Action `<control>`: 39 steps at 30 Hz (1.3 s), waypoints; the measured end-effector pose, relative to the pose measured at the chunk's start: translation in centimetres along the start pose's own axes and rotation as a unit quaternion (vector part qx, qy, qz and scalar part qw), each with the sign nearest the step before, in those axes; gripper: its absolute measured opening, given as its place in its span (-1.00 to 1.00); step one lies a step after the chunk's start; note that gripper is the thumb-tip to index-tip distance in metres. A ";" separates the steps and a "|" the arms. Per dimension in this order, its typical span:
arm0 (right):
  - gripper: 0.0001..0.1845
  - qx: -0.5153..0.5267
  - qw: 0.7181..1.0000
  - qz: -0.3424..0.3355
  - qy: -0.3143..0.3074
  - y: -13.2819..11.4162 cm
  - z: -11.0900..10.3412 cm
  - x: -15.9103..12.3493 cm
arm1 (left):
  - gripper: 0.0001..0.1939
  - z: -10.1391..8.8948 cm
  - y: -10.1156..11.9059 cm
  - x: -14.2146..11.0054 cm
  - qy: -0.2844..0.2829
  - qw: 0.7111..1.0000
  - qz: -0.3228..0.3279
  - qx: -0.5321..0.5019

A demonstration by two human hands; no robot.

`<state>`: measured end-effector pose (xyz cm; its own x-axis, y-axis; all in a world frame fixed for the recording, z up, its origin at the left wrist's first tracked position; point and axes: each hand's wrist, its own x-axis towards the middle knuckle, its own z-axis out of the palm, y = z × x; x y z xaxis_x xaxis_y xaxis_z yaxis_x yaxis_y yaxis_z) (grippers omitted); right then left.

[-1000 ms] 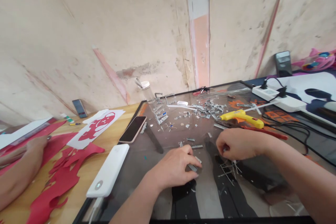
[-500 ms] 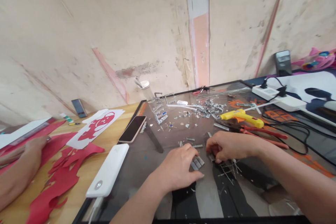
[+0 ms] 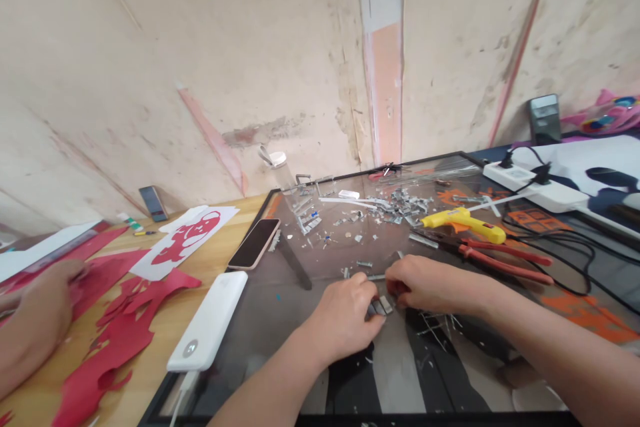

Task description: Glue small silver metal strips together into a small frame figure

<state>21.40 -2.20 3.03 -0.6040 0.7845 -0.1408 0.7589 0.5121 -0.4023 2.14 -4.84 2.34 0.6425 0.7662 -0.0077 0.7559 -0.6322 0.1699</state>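
Observation:
My left hand [image 3: 345, 317] rests low over the dark glass tabletop [image 3: 285, 320], thumb and fingers closed about a few small grey metal-looking pieces [image 3: 384, 305] lying side by side. Just to its right, my right hand [image 3: 425, 282] points down with fingertips pinched together; whatever is between them is hidden. Thin white strands or wires [image 3: 440, 327] lie under my right wrist. Behind both hands are small silvery strips [image 3: 364, 263] and a pile of grey scraps [image 3: 407, 203].
To the right are a yellow glue gun [image 3: 465, 221], red-handled pliers [image 3: 505, 260] and a power strip [image 3: 535, 187]. On the left lie a phone [image 3: 255, 243], a white power bank [image 3: 209, 320] and red paper scraps [image 3: 115, 340]. Another person's hand [image 3: 50, 293] works at the far left.
My right hand has moved slightly left, closer to my left hand. The left thumb has drawn in against the grey pieces. The other person's hand has shifted a little left.

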 end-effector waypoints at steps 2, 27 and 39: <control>-0.81 -0.003 1.000 -0.006 0.005 0.0 0.3 0.2 | -0.87 0.1 0.0 0.0 0.005 1.000 0.002 0.003; -0.79 0.002 1.000 -0.004 0.015 0.2 0.9 0.4 | -0.83 0.6 0.2 0.4 0.023 1.000 -0.004 0.019; -0.81 0.025 0.999 -0.015 0.024 0.0 0.8 0.6 | -0.81 0.7 0.3 0.4 0.018 1.000 -0.016 0.018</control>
<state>20.80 -2.01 2.19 -0.6138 0.7848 -0.0854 0.7261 0.5188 -0.4512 2.68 -4.79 1.74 0.6130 0.7897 0.0237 0.7807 -0.6101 0.1349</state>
